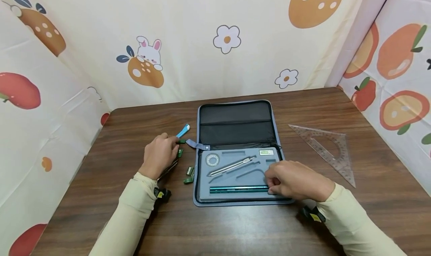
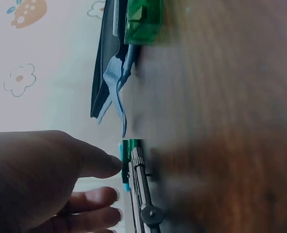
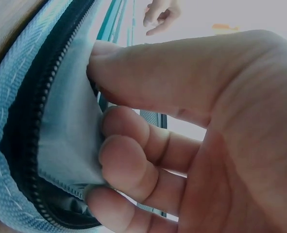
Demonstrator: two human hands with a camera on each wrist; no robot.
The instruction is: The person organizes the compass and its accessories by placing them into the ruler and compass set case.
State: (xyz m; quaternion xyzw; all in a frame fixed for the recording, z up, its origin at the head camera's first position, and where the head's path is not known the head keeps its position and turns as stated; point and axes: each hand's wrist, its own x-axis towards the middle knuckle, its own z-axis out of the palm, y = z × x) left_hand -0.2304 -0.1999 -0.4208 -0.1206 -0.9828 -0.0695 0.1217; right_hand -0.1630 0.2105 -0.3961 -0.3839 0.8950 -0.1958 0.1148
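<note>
My left hand [image 1: 159,155] pinches a small dark green piece [image 2: 125,160] at the fingertips, the index finger hidden behind the thumb in the left wrist view. Close below this hand lies a metal compass [image 2: 145,194], and a light blue utility knife [image 1: 183,130] is just beyond. Over the lower right of a blue-grey zip case [image 1: 196,190], my right hand [image 1: 293,179] grips the right end of the teal pencils [image 1: 235,189] lying along the tray's front. The tray also holds a silver divider [image 1: 232,167], a round white ring [image 1: 212,160] and a white-and-green eraser [image 1: 266,152].
Small green sharpeners [image 1: 189,180] lie left of the case. A clear set square [image 1: 328,151] rests on the table to its right. The case lid [image 1: 235,123] lies folded back, with a strap [image 1: 198,145] at its left. Printed cloth walls [image 1: 202,69] border the wooden table.
</note>
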